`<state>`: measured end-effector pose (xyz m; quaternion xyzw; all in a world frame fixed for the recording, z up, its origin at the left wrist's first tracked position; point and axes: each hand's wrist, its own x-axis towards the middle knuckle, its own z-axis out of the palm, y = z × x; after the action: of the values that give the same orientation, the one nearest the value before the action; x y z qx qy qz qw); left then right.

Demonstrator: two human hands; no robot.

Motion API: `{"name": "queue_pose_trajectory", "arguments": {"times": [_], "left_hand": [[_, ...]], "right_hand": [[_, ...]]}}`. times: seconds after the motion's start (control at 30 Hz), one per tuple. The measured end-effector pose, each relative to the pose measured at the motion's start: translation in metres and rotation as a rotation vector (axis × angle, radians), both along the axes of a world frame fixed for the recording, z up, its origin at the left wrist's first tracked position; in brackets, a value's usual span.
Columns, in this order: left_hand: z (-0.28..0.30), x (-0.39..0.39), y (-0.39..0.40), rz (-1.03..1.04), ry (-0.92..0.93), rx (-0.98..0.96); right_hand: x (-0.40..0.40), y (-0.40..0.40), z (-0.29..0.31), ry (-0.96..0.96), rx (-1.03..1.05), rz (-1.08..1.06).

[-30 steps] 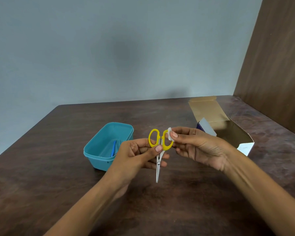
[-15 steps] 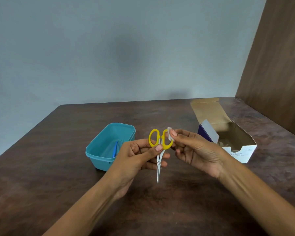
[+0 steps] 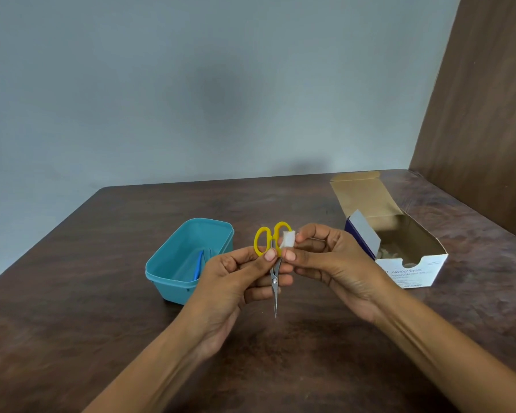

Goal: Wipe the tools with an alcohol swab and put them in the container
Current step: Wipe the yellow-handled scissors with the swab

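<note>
Yellow-handled scissors hang point-down above the wooden table, pinched just below the handle loops by the left hand. The right hand pinches a white alcohol swab against the right loop. Left of the hands sits a teal container holding a blue tool; an open alcohol swab box lies to the right.

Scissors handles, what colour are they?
Yellow. The scissors handle loops show clearly in the head view, above the metal blades.
</note>
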<state>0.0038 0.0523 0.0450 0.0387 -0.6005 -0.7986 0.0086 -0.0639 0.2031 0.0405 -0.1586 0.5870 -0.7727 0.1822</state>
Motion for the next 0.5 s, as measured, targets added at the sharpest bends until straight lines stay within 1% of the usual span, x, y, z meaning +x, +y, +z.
{"name": "queue_pose_trajectory", "arguments": {"times": [0.07,0.13,0.37,0.43,0.5], "left_hand": [[0.0007,0.0001,-0.0004,-0.009,-0.005,-0.006],[0.0012,0.0001,-0.0018,-0.023,-0.001,-0.027],[0.0003,-0.002,-0.0047,-0.026,0.03,-0.053],[-0.0011,-0.0025,-0.0054,-0.02,0.038,-0.067],[-0.0019,-0.0022,-0.0062,-0.013,0.045,-0.072]], "right_hand": [[-0.0011,0.0006,0.0014,0.067,0.029,-0.067],[-0.0019,0.001,0.0022,0.089,0.021,-0.101],[-0.0024,0.0015,0.0033,0.009,-0.052,-0.049],[-0.0016,0.0005,0.0019,0.016,-0.042,-0.062],[0.0003,-0.0008,0.0002,0.065,-0.009,-0.071]]}}
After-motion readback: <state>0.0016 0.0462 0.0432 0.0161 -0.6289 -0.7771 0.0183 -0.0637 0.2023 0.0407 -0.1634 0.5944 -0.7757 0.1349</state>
